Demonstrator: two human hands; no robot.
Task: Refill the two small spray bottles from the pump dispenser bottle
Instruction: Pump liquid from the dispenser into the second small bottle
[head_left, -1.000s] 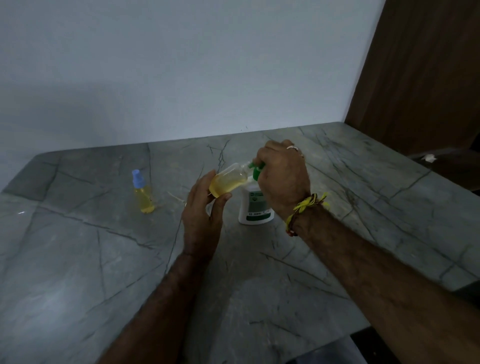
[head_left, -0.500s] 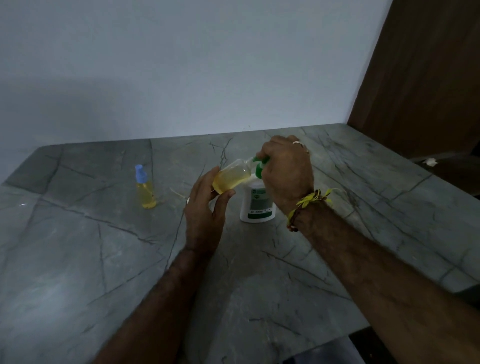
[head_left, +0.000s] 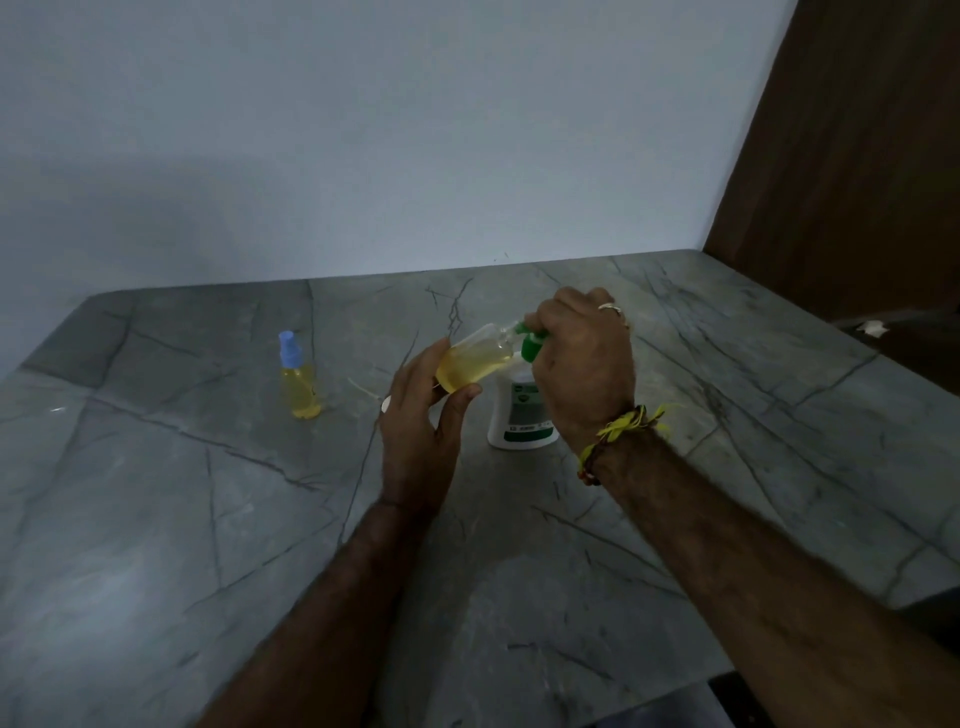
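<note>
My left hand (head_left: 418, 441) holds a small clear spray bottle (head_left: 475, 364) part full of yellow liquid, tilted with its open neck against the green spout of the pump dispenser bottle (head_left: 522, 415). That white dispenser stands upright on the grey marble table (head_left: 156, 571). My right hand (head_left: 584, 364) is curled over the green pump head and hides most of it. A second small spray bottle (head_left: 298, 382) with a blue cap and yellow liquid stands upright to the left, apart from both hands.
A small pale thing (head_left: 385, 404), perhaps the removed spray top, lies on the table just behind my left hand. A white wall runs along the back. A brown wooden panel (head_left: 857, 156) rises at the right.
Both hands and the tilted bottle stay at the pump spout. The camera view shifted slightly. The yellow level in the held bottle looks much the same.
</note>
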